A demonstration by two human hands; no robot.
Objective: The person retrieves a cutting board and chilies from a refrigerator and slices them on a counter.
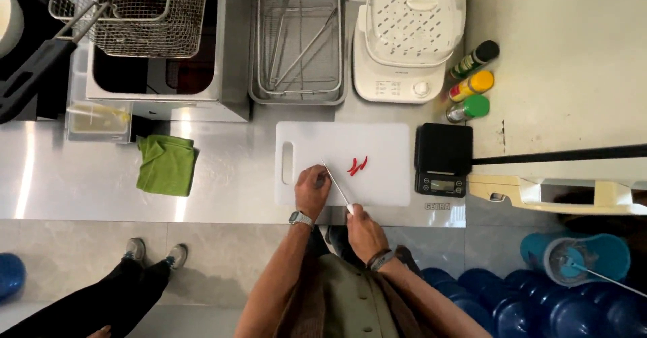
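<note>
A white cutting board (377, 146) lies on the steel counter. Two red chillies (357, 165) rest on it, right of centre. My left hand (311, 188) is curled on the board's near left part, pressing down on something hidden under the fingers. My right hand (362, 229) grips the white handle of a knife (337, 184), whose thin blade slants up to the left and ends beside my left fingertips. A watch sits on my left wrist and a dark band on my right.
A black kitchen scale (442, 157) stands right of the board, a green cloth (166, 164) to its left. Behind are a wire tray (298, 41), a white steamer (408, 38), three spice bottles (472, 82) and a fryer basket (141, 8). Another person's legs (128, 281) stand at lower left.
</note>
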